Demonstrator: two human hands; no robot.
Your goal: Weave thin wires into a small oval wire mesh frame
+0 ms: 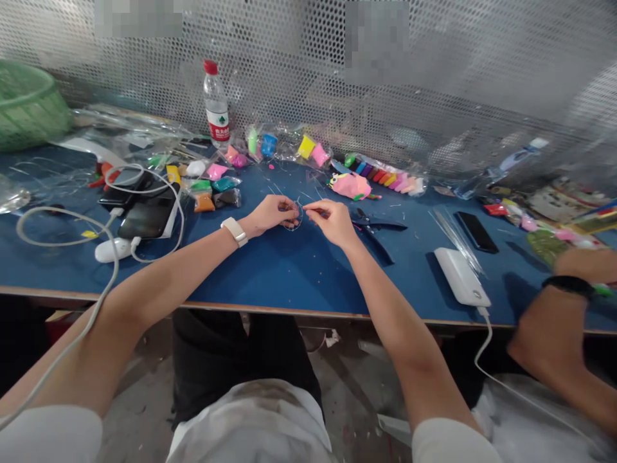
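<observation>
Both of my hands meet over the middle of the blue table (289,270). My left hand (272,213), with a white band at the wrist, has its fingers closed in a pinch on a thin wire loop (295,222). My right hand (332,220) pinches the same wire from the right side. The wire is bent into a small round shape between the two hands. Black pliers (378,226) lie on the table just right of my right hand. A pink clay figure (351,186) sits just beyond the hands.
Small bags of coloured clay (216,186) and a strip of clay sticks (385,175) lie behind. A water bottle (216,106) stands at the mesh wall. Phones (144,215), cables and a white power bank (461,276) lie around. Another person's arm (559,308) rests at the right.
</observation>
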